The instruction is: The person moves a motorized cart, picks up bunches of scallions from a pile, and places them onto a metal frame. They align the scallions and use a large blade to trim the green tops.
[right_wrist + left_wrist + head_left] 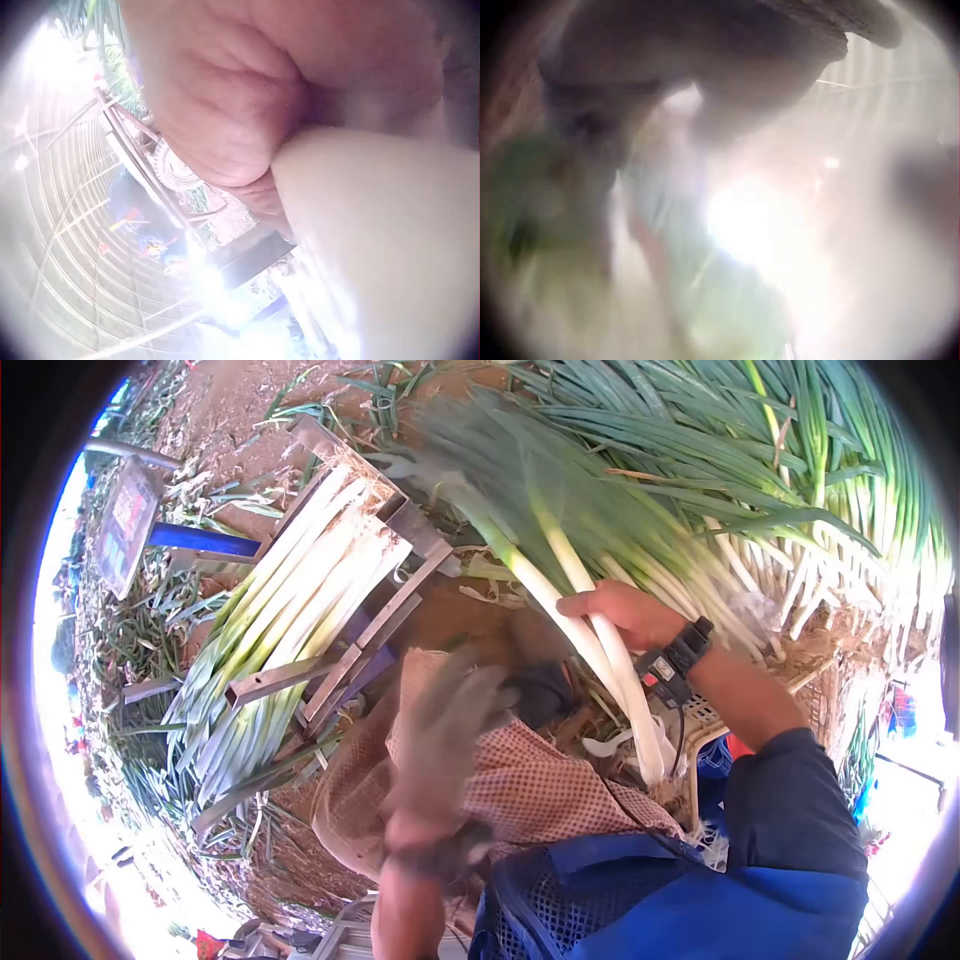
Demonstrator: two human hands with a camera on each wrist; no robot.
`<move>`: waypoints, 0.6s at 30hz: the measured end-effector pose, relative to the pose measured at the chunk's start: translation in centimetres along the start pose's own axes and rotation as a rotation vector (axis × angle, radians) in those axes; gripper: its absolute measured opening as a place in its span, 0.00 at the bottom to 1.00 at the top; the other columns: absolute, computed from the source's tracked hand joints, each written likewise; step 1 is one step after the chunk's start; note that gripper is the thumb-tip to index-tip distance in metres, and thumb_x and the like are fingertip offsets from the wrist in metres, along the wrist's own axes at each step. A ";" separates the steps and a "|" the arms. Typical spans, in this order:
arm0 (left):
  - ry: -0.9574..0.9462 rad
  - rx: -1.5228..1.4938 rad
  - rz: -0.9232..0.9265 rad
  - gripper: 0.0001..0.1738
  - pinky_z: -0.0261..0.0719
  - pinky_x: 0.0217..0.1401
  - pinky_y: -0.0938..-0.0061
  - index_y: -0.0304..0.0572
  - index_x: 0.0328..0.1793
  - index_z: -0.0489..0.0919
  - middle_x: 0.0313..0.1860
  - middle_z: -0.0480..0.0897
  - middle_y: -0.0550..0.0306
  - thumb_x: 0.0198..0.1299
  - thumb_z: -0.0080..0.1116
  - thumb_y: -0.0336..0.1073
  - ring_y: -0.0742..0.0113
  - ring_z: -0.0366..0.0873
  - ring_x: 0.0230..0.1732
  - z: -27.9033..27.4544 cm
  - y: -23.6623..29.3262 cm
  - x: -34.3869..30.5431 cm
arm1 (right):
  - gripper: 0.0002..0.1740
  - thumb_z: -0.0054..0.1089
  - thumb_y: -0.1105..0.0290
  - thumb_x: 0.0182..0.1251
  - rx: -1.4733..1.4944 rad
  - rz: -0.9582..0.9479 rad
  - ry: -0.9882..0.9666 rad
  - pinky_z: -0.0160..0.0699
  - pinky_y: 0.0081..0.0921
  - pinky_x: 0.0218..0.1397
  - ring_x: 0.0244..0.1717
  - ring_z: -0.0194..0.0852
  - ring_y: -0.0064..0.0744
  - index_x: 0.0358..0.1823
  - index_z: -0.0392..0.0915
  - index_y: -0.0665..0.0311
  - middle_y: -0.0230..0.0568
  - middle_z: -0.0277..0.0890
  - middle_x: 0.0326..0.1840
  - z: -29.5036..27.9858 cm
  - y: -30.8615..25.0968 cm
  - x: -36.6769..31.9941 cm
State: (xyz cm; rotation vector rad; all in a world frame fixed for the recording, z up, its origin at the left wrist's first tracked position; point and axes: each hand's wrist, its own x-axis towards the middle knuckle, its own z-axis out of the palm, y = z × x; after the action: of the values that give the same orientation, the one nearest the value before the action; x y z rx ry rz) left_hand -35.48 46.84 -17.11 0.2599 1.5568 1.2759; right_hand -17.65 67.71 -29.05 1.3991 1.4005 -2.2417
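My right hand (pixel 635 618) grips two long green onions (pixel 602 635), their white shanks slanting down toward my lap and their blurred green tops pointing up and away. In the right wrist view the curled hand (pixel 232 97) lies against a thick pale shank (pixel 382 225). My left hand (pixel 445 735), in a greyish glove and blurred by motion, is above the brown dotted cloth over my lap, apart from the onions. Its gloved fingers (pixel 757 82) arch loosely with nothing between them. Left of it, a bundle of green onions (pixel 300 590) lies in a metal frame (pixel 345 670).
A big heap of green onions (pixel 800 470) fills the upper right, roots toward me. A scale display (pixel 130 525) on a blue post stands at far left. Beneath my right wrist is a plastic crate (pixel 705 722). Leaf scraps litter the soil (pixel 230 420).
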 end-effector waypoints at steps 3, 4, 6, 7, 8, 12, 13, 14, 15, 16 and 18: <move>-0.233 -0.274 -0.375 0.30 0.89 0.55 0.63 0.29 0.74 0.72 0.62 0.82 0.41 0.78 0.55 0.47 0.52 0.88 0.51 5.2 -5.7 6.2 | 0.19 0.67 0.57 0.72 0.118 0.032 -0.047 0.75 0.25 0.25 0.22 0.78 0.25 0.36 0.86 0.71 0.37 0.83 0.27 1.0 0.1 -4.1; -0.430 -0.114 -0.154 0.27 0.87 0.58 0.64 0.30 0.72 0.73 0.60 0.83 0.41 0.78 0.53 0.45 0.52 0.87 0.52 5.4 -9.9 9.3 | 0.19 0.67 0.58 0.72 0.097 0.026 -0.071 0.75 0.25 0.26 0.23 0.78 0.25 0.37 0.85 0.71 0.37 0.82 0.27 1.5 -0.1 -5.8; -0.493 0.646 0.550 0.22 0.86 0.60 0.66 0.31 0.67 0.77 0.54 0.85 0.42 0.77 0.51 0.41 0.54 0.85 0.55 6.5 -8.8 8.3 | 0.19 0.70 0.58 0.71 0.103 0.058 -0.146 0.76 0.23 0.26 0.25 0.78 0.24 0.41 0.84 0.72 0.36 0.82 0.29 1.6 1.5 -7.8; -0.507 0.352 0.353 0.23 0.86 0.60 0.66 0.30 0.67 0.76 0.54 0.85 0.41 0.76 0.50 0.40 0.53 0.86 0.55 7.0 -9.7 8.0 | 0.20 0.71 0.58 0.71 0.070 0.068 -0.122 0.76 0.23 0.27 0.24 0.78 0.24 0.44 0.83 0.72 0.36 0.83 0.30 2.0 1.7 -9.2; -0.512 0.061 0.151 0.23 0.86 0.60 0.65 0.28 0.67 0.76 0.55 0.85 0.40 0.76 0.50 0.39 0.52 0.86 0.55 7.6 -11.6 8.1 | 0.21 0.71 0.57 0.71 0.064 -0.001 -0.105 0.76 0.22 0.27 0.26 0.78 0.23 0.47 0.82 0.72 0.36 0.82 0.33 2.5 2.3 -10.7; -0.470 0.048 0.191 0.23 0.87 0.59 0.64 0.25 0.67 0.77 0.56 0.85 0.40 0.76 0.46 0.37 0.50 0.87 0.53 7.0 -19.3 10.3 | 0.20 0.67 0.59 0.75 -0.129 -0.040 -0.086 0.81 0.23 0.32 0.32 0.79 0.21 0.52 0.79 0.71 0.35 0.81 0.37 2.0 5.8 -14.3; -0.475 0.154 0.262 0.22 0.88 0.58 0.64 0.26 0.66 0.77 0.55 0.86 0.41 0.76 0.48 0.37 0.50 0.87 0.51 6.9 -18.6 10.1 | 0.18 0.66 0.60 0.75 -0.096 0.013 -0.073 0.81 0.23 0.33 0.31 0.79 0.20 0.52 0.79 0.71 0.35 0.81 0.36 2.4 5.9 -15.0; -0.474 0.261 0.335 0.21 0.89 0.56 0.64 0.26 0.65 0.78 0.53 0.86 0.42 0.75 0.50 0.37 0.50 0.87 0.50 6.8 -17.8 9.9 | 0.18 0.65 0.61 0.75 -0.111 0.028 0.004 0.80 0.22 0.35 0.33 0.78 0.20 0.52 0.79 0.71 0.36 0.82 0.37 2.5 5.5 -15.7; -0.466 0.365 0.409 0.20 0.90 0.54 0.63 0.27 0.64 0.78 0.51 0.86 0.43 0.75 0.52 0.36 0.50 0.88 0.48 6.6 -17.0 9.6 | 0.17 0.63 0.62 0.76 -0.126 0.043 0.081 0.79 0.21 0.37 0.36 0.78 0.19 0.52 0.79 0.71 0.36 0.82 0.38 2.7 4.8 -16.5; -0.474 -0.028 0.047 0.20 0.90 0.53 0.64 0.27 0.64 0.78 0.50 0.87 0.43 0.74 0.54 0.36 0.51 0.88 0.48 7.5 -16.0 8.8 | 0.17 0.62 0.63 0.76 -0.122 -0.021 0.056 0.80 0.21 0.39 0.39 0.80 0.21 0.55 0.79 0.71 0.39 0.82 0.42 1.9 4.9 -16.4; -0.558 0.164 0.244 0.21 0.89 0.49 0.66 0.28 0.63 0.79 0.46 0.87 0.46 0.74 0.58 0.39 0.55 0.88 0.45 7.8 -17.8 9.5 | 0.18 0.62 0.64 0.76 -0.402 -0.240 0.136 0.82 0.22 0.38 0.37 0.82 0.23 0.58 0.78 0.70 0.41 0.82 0.43 2.1 6.8 -15.5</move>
State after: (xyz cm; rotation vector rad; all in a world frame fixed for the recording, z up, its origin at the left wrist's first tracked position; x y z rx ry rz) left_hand -25.70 50.79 -36.00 0.8568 1.1658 1.1297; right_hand -6.70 57.32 -21.10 1.3202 2.0223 -1.8618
